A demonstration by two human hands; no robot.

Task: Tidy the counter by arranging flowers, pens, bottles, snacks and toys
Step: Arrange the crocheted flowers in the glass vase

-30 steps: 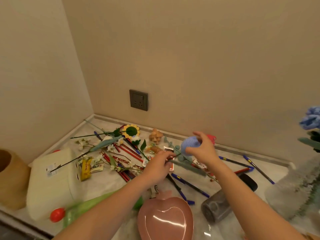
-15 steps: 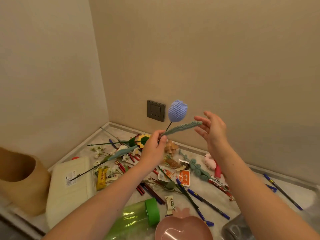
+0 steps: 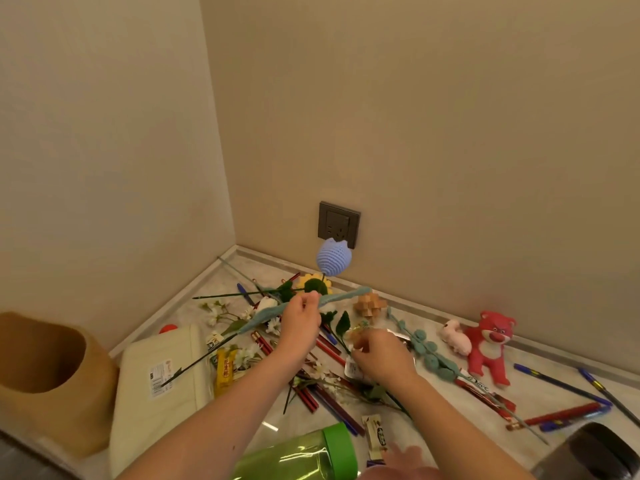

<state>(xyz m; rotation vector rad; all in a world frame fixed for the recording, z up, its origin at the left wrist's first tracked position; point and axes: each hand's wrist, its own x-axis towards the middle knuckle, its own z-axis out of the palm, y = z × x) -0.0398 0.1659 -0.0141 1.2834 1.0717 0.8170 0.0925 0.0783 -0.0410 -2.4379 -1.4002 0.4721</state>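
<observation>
At the far left stands a tan holder (image 3: 45, 372) with thick, rounded walls and a matte surface. Just beside it lies a cream, flat-sided jug (image 3: 156, 386) on its side, smooth plastic with a small printed label and a red cap (image 3: 168, 329) at its far end. A yellow snack bar (image 3: 225, 368) in glossy wrap rests against the jug's right edge.

The left hand (image 3: 300, 318) is raised over the marble-look counter (image 3: 221, 278), its fingers pinched shut on the thin dark stem of the crocheted blue tulip (image 3: 334, 259). The tulip's egg-shaped bud, ribbed with fine yarn stitches and notched at the top, stands above the fingertips, in front of the grey wall socket (image 3: 339, 225). Its long knitted teal leaf (image 3: 341, 296) runs sideways, passing through the pinch.

Behind the hand lies a crocheted sunflower (image 3: 315, 284) with a green centre. Red pencils (image 3: 311, 396) are scattered below.

The right hand (image 3: 381, 356) is low on the counter, knuckles up, fingers curled closed around a clear crinkly snack packet (image 3: 355, 368). Near it sits a wooden interlocking puzzle (image 3: 370, 305), blocky and pale. A teal crocheted eucalyptus sprig (image 3: 426, 351) with round leaves trails to the right.

Further right are a small pink plush (image 3: 457, 337) and a red plush bear (image 3: 490, 344), then blue pens (image 3: 561, 382). At the bottom lies a translucent green bottle (image 3: 298, 455)
</observation>
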